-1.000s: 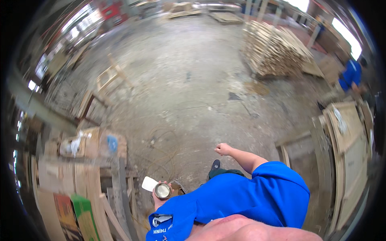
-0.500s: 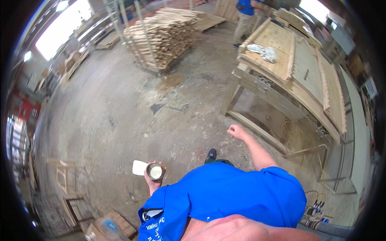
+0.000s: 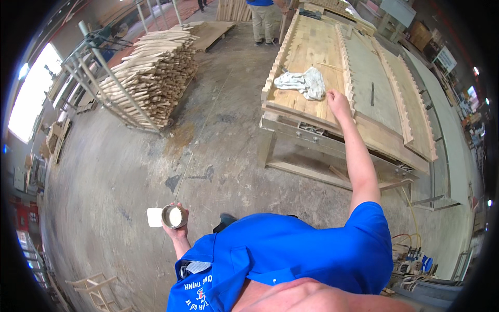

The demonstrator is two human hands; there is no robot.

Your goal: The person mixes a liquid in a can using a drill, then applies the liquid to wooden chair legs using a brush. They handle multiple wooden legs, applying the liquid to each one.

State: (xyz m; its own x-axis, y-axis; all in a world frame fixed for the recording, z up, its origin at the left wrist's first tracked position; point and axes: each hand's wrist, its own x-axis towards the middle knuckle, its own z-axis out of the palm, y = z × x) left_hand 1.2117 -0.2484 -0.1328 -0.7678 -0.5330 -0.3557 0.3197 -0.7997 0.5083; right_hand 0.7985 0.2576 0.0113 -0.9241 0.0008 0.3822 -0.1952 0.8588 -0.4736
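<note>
My left hand [image 3: 178,229] is wrapped round a round metal can [image 3: 169,220] that contains a pale cream substance [image 3: 175,216]. A flat white piece with rounded corners [image 3: 154,217] sticks out on the can's left side; how it is held is hidden. My right arm stretches forward over a wooden workbench. There my right hand [image 3: 339,104] has its fingers curled together, just right of a crumpled white cloth [image 3: 306,83]. Whether the fingertips touch the cloth or pinch something small cannot be made out. The cloth lies on a wood panel [image 3: 306,49] edged by notched strips [image 3: 345,67].
A dark slim tool [image 3: 372,94] lies farther right on the bench. Turned wooden sticks are stacked in a metal rack [image 3: 150,73] at the far left. Another person [image 3: 261,21] stands beyond the bench. A wooden frame [image 3: 96,291] stands lower left; hoses and fittings [image 3: 413,260] lie lower right.
The view has shifted toward the bench, which now appears nearer. My right hand has gone from beside the bench to above it, next to the cloth. My left hand still holds the can.
</note>
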